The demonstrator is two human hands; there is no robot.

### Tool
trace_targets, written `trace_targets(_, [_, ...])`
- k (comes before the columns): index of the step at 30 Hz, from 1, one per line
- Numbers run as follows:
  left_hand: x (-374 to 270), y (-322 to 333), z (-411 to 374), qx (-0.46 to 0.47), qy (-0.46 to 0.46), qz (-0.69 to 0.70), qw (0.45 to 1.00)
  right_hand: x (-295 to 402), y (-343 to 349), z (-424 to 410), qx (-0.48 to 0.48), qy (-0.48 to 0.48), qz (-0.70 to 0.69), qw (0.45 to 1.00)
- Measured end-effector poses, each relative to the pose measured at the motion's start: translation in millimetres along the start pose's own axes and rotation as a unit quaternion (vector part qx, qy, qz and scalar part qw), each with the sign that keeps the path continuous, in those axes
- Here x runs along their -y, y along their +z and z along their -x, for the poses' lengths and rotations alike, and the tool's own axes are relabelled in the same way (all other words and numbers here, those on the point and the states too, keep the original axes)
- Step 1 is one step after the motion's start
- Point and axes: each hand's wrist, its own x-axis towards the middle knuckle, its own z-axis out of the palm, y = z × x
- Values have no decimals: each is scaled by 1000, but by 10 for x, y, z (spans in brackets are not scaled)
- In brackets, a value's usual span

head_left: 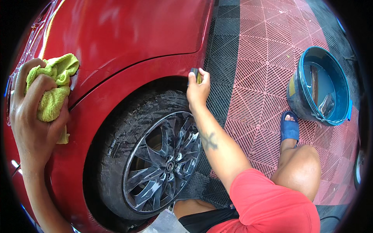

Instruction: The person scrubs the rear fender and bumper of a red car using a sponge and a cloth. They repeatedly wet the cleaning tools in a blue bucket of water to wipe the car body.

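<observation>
A crumpled yellow-green microfibre cloth [54, 90] is gripped in my left hand [35, 116], against the glossy red body panel [131, 35] of a car. My right hand [199, 87] pinches a small dark block with a yellow part [199, 77] at the edge of the red wheel arch [157, 65]. What face of the block meets the paint is hidden by my fingers. Below sits the tyre [116, 163], wet and streaked, around a dark multi-spoke alloy wheel [170, 166] with pale streaks on its spokes.
To the right, a blue bucket [294, 99] holds cloudy water, a long brown item [314, 84] and a clear plastic-looking item [326, 104]. My foot in a blue slide sandal [290, 129] stands beside it. Red and black grid tiles [253, 87] cover the floor.
</observation>
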Motion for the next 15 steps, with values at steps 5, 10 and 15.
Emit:
trace_targets(5, [44,32,73,3,-6,-34,999,256,76,433,55,-15,5,998])
trace_targets(10, [-21,-19,-26,-12,11,-26,1000,156,-4,-19,6,69,-43,997])
trace_targets(15, [-83,5,-21,-27,10,-2,1000,445,41,322,31,-131,41,990])
